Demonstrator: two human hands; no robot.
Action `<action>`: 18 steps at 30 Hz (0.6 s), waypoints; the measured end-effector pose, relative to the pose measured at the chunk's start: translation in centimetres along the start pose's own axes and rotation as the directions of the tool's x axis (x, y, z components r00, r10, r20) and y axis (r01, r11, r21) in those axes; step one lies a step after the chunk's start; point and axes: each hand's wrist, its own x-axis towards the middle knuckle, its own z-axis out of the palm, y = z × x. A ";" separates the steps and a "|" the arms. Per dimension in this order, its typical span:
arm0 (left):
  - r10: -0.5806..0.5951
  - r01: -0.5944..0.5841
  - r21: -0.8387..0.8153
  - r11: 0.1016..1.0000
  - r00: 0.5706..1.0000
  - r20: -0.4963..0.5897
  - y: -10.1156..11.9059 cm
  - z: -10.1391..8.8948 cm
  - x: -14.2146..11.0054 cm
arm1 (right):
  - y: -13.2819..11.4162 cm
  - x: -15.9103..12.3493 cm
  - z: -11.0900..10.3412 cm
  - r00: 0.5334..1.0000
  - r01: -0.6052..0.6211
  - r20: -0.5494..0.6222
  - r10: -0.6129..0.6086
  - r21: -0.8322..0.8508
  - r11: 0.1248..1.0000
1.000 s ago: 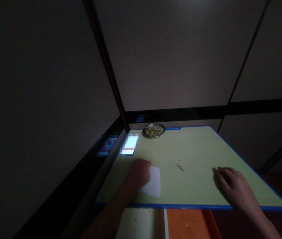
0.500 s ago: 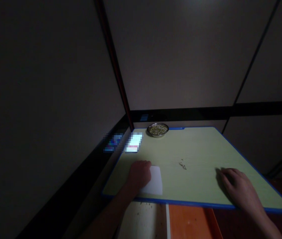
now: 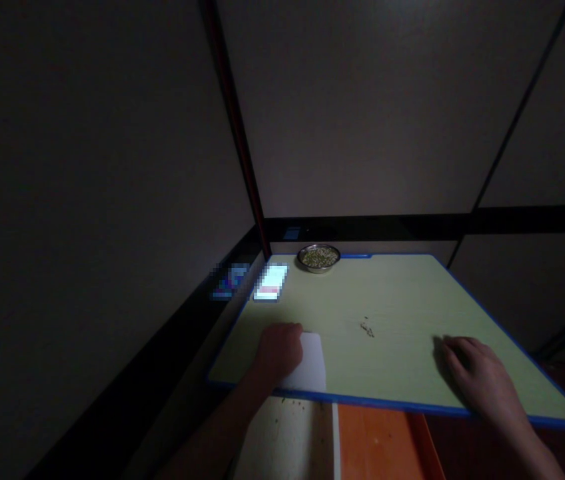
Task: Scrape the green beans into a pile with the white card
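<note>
My left hand is closed over the left edge of a flat white card with rounded corners, near the front edge of the green tabletop. Its fingers curl down, and part of the card is hidden beneath them. On the right side, my right hand rests on the tabletop, loosely curved, with a gap between thumb and fingers and nothing seen in it. Between the hands lies a small scatter of dark seed-like bits. Farther back, a round metal bowl contains many small pale and greenish pieces.
A phone with a lit, blurred screen lies at the tabletop's left edge. Below the front edge are a white bin with scattered specks and an orange bin. Walls stand close at the left and back.
The view has shifted slightly. Both hands, the white card, the bits and the bowl keep nearly the same places on the tabletop.
</note>
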 end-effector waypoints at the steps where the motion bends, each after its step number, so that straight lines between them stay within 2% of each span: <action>1: 0.000 0.000 0.002 1.000 1.000 0.004 0.0 0.0 0.0 | 0.0 0.0 0.0 1.000 -0.002 0.003 0.002 0.005 1.000; 18: -0.017 0.018 -0.029 0.999 0.999 0.031 -0.2 -0.3 0.2 | 0.1 0.0 0.1 1.000 0.004 -0.012 -0.004 0.010 1.000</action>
